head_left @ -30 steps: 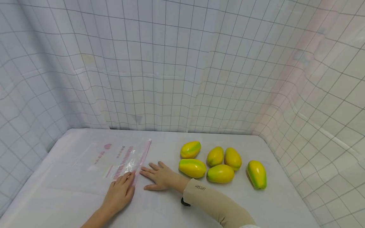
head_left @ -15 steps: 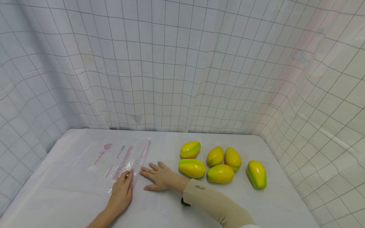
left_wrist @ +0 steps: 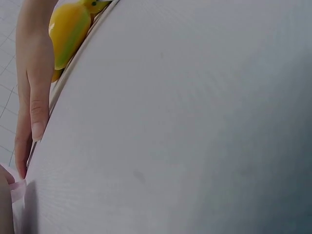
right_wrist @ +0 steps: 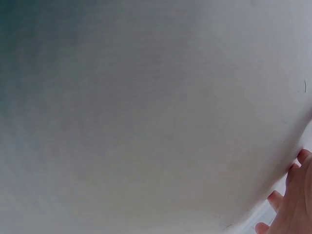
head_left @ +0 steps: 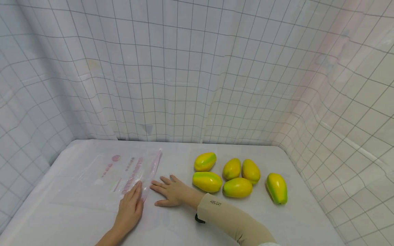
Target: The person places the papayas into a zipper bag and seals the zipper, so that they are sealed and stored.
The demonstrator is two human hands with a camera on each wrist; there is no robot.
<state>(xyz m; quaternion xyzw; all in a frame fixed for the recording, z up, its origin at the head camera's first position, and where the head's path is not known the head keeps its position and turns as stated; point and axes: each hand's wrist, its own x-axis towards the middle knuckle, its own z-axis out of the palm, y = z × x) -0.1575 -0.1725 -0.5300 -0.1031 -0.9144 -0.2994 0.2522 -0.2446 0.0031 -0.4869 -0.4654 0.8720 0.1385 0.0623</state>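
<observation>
A clear plastic bag (head_left: 89,181) with pink print lies flat at the left of the table, its pink zip edge (head_left: 156,163) facing right. The left hand (head_left: 129,208) rests with extended fingers on the bag's near right corner, beside the zip edge. Just right of that edge, the right hand (head_left: 173,192) lies palm down with its fingers spread on the table. In the left wrist view the right hand (left_wrist: 36,73) shows at the left side, and the left hand (left_wrist: 6,204) only at the corner. The right wrist view shows the right hand (right_wrist: 295,200) at its lower right.
Several yellow-green papaya-like fruits lie right of centre, among them one (head_left: 207,181) close to the right forearm and one (head_left: 277,188) apart at the far right. White gridded curtains (head_left: 184,75) surround the white table (head_left: 301,218) at the back and sides.
The left hand has turned slightly, and its fingers, bent earlier at the bag's edge, now lie straighter. The bag's zip edge has shifted a little left. The right hand and the fruits have stayed in place.
</observation>
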